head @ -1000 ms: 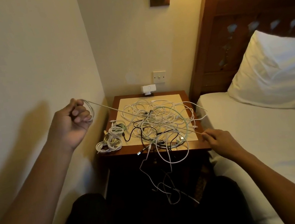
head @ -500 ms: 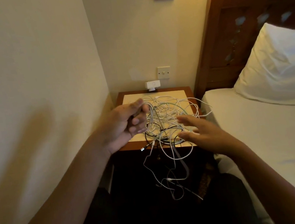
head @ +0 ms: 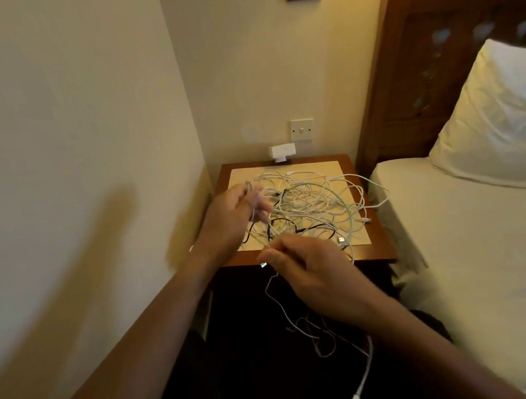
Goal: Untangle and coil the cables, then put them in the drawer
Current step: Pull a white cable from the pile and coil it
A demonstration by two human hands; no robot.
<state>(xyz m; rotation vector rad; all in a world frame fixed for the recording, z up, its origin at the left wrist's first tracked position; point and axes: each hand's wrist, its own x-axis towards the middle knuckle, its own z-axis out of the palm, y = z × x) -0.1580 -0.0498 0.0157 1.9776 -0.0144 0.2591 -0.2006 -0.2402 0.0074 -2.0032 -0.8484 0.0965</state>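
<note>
On the right we see the bed with its cream sheet (head: 482, 271), and behind it the dark carved wooden headboard (head: 452, 26) with a plump white pillow (head: 507, 123) leaning against it. Between the bed and the pale wall stands the brown wooden bedside table (head: 381, 252), its top covered by a cream rectangular mat (head: 242, 177). Most of that mat is taken up by the loose tangle of white, black and pale green cables (head: 314, 199), with a few white loops spilling over the table's right edge towards the bed. Our left hand (head: 227, 220) hovers over the left side of the table; it is blurred, but its fingers are curled round a few white strands (head: 251, 200) lifted from the heap. Our right hand (head: 313, 272) sits at the table's front edge, fingers bent, thumb and forefinger pinching a thin white cable (head: 279, 303) that drops below the hand into a small snarl in front of the dark table front. A thicker white lead with a plug at its end (head: 367, 372) hangs lower, over our dark lap. At the back of the table sits a small white adapter block (head: 282, 152), and above it on the wall a cream light switch (head: 302, 129). A silver USB plug (head: 342, 240) lies near the mat's front edge.
</note>
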